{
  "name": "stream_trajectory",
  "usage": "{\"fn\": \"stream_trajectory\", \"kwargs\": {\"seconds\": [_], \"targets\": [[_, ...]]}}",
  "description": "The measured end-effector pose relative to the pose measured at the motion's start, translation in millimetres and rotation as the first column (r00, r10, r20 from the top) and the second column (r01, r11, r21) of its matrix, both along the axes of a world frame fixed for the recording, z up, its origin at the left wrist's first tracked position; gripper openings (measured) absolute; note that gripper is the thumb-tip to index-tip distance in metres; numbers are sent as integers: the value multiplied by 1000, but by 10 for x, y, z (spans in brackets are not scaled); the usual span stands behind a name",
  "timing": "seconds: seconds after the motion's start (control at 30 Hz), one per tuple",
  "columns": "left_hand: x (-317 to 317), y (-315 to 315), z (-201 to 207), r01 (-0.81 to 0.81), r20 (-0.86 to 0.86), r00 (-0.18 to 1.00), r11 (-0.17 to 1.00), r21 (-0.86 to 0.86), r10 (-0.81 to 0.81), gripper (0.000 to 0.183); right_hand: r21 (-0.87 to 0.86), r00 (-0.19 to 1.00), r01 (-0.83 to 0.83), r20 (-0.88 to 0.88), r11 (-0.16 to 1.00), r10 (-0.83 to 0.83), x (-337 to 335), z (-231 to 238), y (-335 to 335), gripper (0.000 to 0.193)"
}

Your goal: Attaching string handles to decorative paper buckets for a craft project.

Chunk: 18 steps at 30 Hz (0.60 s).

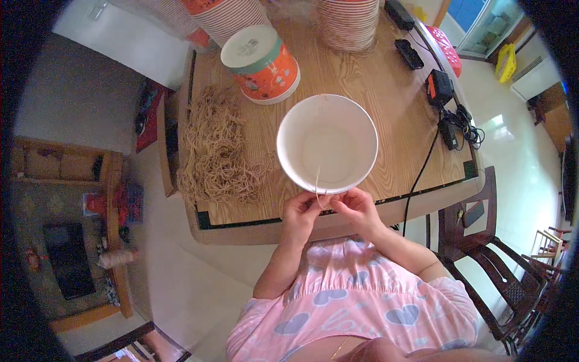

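Note:
A white paper bucket [325, 139] stands near the table's front edge, its open mouth facing up. A thin pale strand of twine [318, 181] runs from inside it over the near rim. My left hand [300, 208] is closed, thumb and fingers pinching that strand just below the rim. Close beside it, my right hand [357, 210] is also closed, its fingertips meeting the left ones at the strand; the exact grip is partly hidden. Left of the bucket lies a tangled heap of tan twine [220, 151].
An upturned orange and green paper bucket [265, 69] stands behind the twine. Stacked buckets [348, 24] line the far edge. A black adapter [439, 87] and coiled cables [467, 130] sit on the right, one cable hanging over the front edge. A dark wooden chair [476, 229] is at the right.

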<state>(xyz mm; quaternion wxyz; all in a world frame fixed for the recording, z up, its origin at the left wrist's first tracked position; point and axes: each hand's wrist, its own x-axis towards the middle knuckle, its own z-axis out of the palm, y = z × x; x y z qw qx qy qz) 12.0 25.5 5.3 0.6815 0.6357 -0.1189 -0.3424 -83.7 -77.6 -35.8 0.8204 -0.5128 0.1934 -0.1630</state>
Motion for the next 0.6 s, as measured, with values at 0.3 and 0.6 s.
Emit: {"fn": "stream_trajectory", "kwargs": {"seconds": [0.3,0.6], "targets": [[22,28,-33,37,54,998,997,64,-40,13,3,1000,-25,1,1000,25,46,45,-45,9],[32,52,-52,85,156,984,996,30,-89,12,-20,999,9,-34,1000,-10,-2,-31,-18,8]]}}
